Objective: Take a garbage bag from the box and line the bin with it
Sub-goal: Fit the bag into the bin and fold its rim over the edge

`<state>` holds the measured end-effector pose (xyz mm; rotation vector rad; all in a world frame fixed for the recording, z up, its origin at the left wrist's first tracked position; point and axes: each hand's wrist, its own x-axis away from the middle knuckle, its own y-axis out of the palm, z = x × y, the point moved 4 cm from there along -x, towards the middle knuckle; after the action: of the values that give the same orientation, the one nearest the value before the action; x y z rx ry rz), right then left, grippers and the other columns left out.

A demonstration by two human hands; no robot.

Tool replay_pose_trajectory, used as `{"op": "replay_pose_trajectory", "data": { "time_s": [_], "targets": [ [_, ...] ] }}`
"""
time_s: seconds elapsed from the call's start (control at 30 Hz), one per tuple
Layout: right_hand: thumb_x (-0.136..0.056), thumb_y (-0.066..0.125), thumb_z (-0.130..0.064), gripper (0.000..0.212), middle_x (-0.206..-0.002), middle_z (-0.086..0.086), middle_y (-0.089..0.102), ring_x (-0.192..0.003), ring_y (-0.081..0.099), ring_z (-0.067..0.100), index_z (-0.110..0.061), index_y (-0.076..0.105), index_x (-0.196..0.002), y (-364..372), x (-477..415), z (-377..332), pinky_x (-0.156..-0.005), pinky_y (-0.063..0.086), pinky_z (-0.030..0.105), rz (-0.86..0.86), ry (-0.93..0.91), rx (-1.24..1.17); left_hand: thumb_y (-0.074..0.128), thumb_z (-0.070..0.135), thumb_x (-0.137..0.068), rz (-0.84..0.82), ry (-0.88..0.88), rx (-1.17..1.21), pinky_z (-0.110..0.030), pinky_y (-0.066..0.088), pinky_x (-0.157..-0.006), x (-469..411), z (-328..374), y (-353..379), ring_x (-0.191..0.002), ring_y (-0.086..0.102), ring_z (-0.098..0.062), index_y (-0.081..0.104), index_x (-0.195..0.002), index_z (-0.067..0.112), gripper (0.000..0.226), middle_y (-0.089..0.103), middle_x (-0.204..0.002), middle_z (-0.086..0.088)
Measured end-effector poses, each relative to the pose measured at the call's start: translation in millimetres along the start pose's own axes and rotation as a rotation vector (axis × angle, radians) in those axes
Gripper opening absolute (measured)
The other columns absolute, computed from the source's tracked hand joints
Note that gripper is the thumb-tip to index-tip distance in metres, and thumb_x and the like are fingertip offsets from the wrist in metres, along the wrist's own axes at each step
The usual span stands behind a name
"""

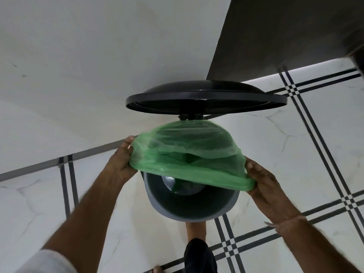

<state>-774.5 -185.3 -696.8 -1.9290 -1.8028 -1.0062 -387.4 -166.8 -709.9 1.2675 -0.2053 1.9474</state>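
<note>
A round grey bin (189,212) stands on the floor below me, its black lid (206,99) raised open at the far side. A translucent green garbage bag (189,154) is stretched over the far part of the rim, while the near part of the rim is bare. Part of the bag hangs down inside the bin. My left hand (123,162) grips the bag's edge at the bin's left side. At the right side, my right hand (264,186) grips the other edge. The box is not in view.
The bin sits against a white wall (78,66) on a marble floor (295,146) with dark stripes. A dark cabinet panel (285,36) rises at the upper right. My foot (197,251) is right in front of the bin's base.
</note>
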Motion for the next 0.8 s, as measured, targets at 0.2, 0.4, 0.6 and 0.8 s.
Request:
{"op": "replay_pose_trajectory", "data": {
  "time_s": [0.2, 0.4, 0.6, 0.8],
  "targets": [
    [-0.104, 0.047, -0.020, 0.044, -0.142, 0.014, 0.065, -0.132, 0.060, 0.035, -0.002, 0.058, -0.143, -1.0, -3.8, -4.8, -0.095, 0.060, 0.046, 0.017, 0.034, -0.017, 0.054, 0.017, -0.100, -0.157, 0.014, -0.121, -0.035, 0.065, -0.075, 2.4, -7.0, 7.7, -0.085, 0.078, -0.018, 0.083, -0.094, 0.025, 0.031, 0.081, -0.100, -0.002],
    [-0.103, 0.043, -0.040, 0.053, -0.140, 0.014, 0.067, -0.124, 0.067, 0.027, -0.007, 0.061, -0.141, 2.7, 4.2, -1.9, -0.093, 0.062, 0.039, -0.026, 0.122, -0.060, 0.044, 0.007, -0.105, -0.171, -0.002, -0.215, -0.035, 0.065, -0.075, 2.1, 0.7, 6.4, -0.087, 0.078, -0.021, 0.069, -0.125, 0.011, 0.032, 0.078, -0.112, -0.009],
    [-0.109, 0.040, -0.015, 0.038, -0.131, 0.016, 0.072, -0.120, 0.069, 0.027, -0.003, 0.063, -0.135, -3.3, 23.8, 10.7, -0.092, 0.062, 0.036, -0.048, 0.095, -0.125, 0.037, 0.024, -0.111, -0.152, -0.096, -0.055, -0.033, 0.064, -0.074, 31.5, -42.3, -27.8, -0.091, 0.078, -0.021, 0.080, -0.110, 0.012, 0.045, 0.080, -0.107, -0.010],
    [-0.095, 0.058, 0.002, 0.031, -0.109, 0.019, 0.075, -0.090, 0.079, 0.022, 0.001, 0.060, -0.126, -9.8, 43.7, 39.7, -0.073, 0.065, 0.028, 0.164, 0.130, -0.275, 0.037, 0.019, -0.110, -0.228, -0.037, 0.043, -0.041, 0.058, -0.099, 51.4, -71.6, -45.7, -0.123, 0.067, -0.028, 0.052, -0.147, 0.007, 0.043, 0.063, -0.142, -0.017]
  ]
}}
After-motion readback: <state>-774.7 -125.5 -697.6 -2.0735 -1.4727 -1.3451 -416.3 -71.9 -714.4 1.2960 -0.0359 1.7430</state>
